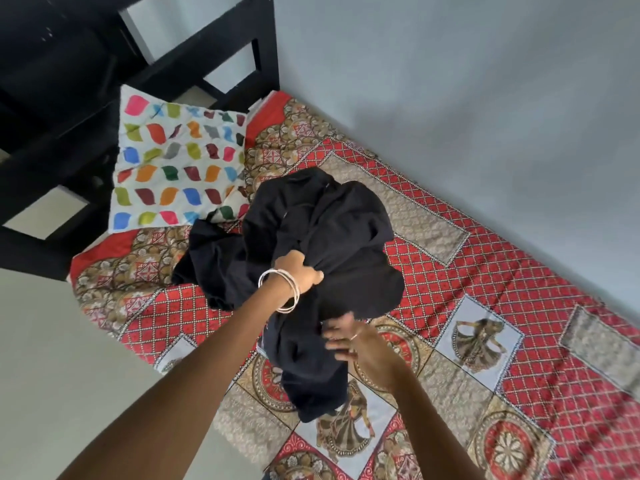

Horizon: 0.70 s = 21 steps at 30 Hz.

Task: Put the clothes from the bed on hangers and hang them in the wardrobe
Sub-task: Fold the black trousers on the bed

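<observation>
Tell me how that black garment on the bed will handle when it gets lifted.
Probably floppy: the black garment bunches into deep folds where the left hand grips it. Its loose end trails down past the right hand, so it will likely hang and swing. It looks unlikely to slip, since the cloth gathers easily in that grip.

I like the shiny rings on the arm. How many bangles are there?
About 3 thin bangles, all together on the left wrist, just behind the left hand gripping the black clothes. They overlap, so another may be hidden.
</observation>
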Each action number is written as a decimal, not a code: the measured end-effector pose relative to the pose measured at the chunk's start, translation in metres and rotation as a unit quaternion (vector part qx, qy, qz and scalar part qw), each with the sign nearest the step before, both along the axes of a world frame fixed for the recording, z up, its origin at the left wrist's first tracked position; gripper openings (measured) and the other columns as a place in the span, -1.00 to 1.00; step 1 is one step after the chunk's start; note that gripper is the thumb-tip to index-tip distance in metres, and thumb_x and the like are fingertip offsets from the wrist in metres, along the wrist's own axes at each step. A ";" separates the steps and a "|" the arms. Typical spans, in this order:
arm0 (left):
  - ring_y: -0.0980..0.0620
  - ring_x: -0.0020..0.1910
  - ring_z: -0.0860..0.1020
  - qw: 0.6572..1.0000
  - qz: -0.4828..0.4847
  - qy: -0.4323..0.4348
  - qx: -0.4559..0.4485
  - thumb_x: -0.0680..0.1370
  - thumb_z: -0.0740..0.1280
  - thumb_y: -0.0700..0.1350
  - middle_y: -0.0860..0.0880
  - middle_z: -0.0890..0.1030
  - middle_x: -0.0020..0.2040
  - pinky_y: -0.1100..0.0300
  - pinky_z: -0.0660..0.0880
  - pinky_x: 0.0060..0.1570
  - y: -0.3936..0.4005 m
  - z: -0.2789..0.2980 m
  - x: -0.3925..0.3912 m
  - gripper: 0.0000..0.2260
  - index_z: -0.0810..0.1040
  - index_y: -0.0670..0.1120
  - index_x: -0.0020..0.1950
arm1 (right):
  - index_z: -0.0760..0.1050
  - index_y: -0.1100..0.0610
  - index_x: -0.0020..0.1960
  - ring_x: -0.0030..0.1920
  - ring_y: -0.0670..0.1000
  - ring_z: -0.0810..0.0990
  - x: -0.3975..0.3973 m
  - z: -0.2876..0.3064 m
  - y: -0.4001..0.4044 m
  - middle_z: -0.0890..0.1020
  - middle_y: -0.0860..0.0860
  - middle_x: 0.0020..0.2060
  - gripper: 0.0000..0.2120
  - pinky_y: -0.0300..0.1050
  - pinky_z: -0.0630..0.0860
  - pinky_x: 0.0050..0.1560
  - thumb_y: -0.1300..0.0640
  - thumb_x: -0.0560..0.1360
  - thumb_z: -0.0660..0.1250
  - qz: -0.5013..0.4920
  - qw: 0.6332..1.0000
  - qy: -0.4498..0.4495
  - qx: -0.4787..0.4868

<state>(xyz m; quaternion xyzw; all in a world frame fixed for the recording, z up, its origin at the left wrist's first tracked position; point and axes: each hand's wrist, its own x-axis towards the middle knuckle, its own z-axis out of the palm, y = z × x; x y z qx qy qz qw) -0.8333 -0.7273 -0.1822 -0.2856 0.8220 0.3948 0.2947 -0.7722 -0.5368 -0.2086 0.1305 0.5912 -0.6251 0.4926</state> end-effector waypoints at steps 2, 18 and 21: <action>-0.19 0.26 0.42 0.999 -0.039 0.015 0.001 0.52 0.38 -0.03 -0.18 0.40 0.32 0.09 0.36 0.18 0.003 0.017 -0.002 -0.51 0.35 -0.25 0.34 | 0.46 0.21 0.24 0.17 0.23 0.54 -0.005 -0.011 0.014 0.57 0.23 0.15 -0.26 0.16 0.42 0.30 -0.38 0.36 0.26 -0.344 0.923 -0.151 -0.079; -0.13 -0.29 0.45 0.992 -0.082 0.064 -0.067 0.63 0.15 0.08 -0.07 0.40 -0.37 0.12 0.28 -0.24 -0.065 0.064 0.027 -0.58 0.32 -0.13 -0.35 | 0.42 0.31 0.22 0.05 0.27 0.54 -0.088 0.049 -0.002 0.53 0.28 0.12 -0.67 0.10 0.56 -0.04 0.19 0.50 0.29 -0.177 0.891 0.072 0.412; -0.18 -0.22 0.48 0.980 -0.155 0.095 -0.086 0.63 0.12 0.11 -0.06 0.39 -0.34 0.06 0.33 -0.19 -0.051 0.074 0.032 -0.59 0.29 -0.08 -0.35 | 0.45 0.28 0.17 0.21 0.27 0.43 -0.080 0.050 -0.009 0.50 0.27 0.13 -0.68 0.10 0.43 0.08 0.06 0.55 0.29 -0.059 0.778 0.247 0.574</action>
